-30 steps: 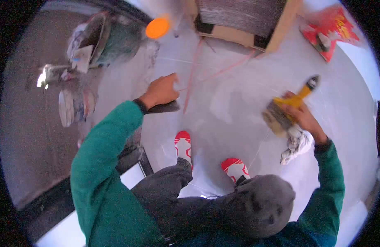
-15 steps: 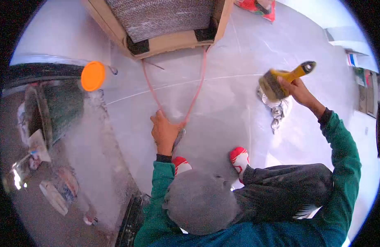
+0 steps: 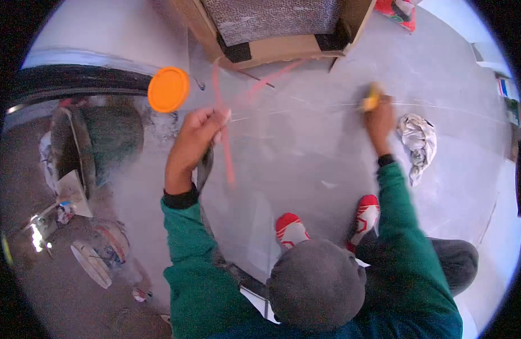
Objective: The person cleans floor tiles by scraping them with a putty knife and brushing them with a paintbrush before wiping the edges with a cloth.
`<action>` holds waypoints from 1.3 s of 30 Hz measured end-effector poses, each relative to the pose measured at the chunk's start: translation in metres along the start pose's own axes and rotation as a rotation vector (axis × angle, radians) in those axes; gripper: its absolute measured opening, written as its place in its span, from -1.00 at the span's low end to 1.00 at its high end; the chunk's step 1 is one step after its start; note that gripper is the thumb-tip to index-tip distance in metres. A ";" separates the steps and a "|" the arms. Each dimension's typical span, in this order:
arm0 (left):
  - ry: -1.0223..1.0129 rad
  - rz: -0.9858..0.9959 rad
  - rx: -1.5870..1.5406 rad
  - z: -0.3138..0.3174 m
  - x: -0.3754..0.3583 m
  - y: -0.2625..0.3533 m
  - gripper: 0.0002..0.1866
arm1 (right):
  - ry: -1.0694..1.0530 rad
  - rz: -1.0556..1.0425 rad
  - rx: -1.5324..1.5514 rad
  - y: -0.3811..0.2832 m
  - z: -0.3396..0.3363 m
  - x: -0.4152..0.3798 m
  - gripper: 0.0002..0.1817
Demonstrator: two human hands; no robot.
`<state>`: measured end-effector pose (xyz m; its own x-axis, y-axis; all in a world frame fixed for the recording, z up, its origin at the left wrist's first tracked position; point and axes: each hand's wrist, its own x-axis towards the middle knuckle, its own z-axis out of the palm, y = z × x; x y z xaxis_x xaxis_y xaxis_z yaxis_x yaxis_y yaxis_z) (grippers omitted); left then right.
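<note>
My left hand is closed, its thumb and fingers pinching a thin pink strap. One end of the strap hangs down blurred below the fingers, and the other part runs up towards a cardboard box lined with bubble wrap. My right hand is wrapped round a paintbrush with a yellow handle, held low over the grey floor; motion smears its bristles. A crumpled whitish cloth lies on the floor to the right of this hand.
An orange round lid lies left of the box. Further left are a dark green bucket on its side and a tipped white tub. A red bag is at the top right. My socked feet stand on the floor.
My right hand has swung left and down with the paintbrush, away from the cloth. My left hand has moved up and left with the strap, which now bends loosely. The view has shifted left.
</note>
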<state>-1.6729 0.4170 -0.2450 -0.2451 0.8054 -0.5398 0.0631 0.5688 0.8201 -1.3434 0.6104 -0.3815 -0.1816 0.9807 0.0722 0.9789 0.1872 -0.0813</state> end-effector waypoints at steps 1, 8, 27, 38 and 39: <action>0.002 0.000 0.016 -0.007 0.004 0.010 -0.73 | -0.087 -0.083 0.078 -0.061 -0.012 -0.035 -0.50; -0.046 0.129 -0.073 -0.041 0.022 0.062 -0.69 | -0.191 -0.681 0.744 -0.213 -0.046 -0.132 -0.61; -0.120 0.176 -0.074 -0.060 0.017 0.069 -0.69 | -0.035 -0.762 0.621 -0.149 -0.010 -0.024 -0.59; -0.097 0.140 -0.068 -0.060 0.013 0.069 -0.64 | -0.438 -0.904 0.665 -0.234 -0.024 -0.140 -0.61; -0.088 0.166 -0.018 -0.060 0.009 0.068 -0.63 | -0.310 -0.854 0.694 -0.219 -0.021 -0.133 -0.58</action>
<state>-1.7289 0.4532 -0.1825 -0.1474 0.8996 -0.4110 0.0779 0.4248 0.9019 -1.5312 0.4381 -0.3524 -0.8727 0.4714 0.1268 0.2795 0.6955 -0.6619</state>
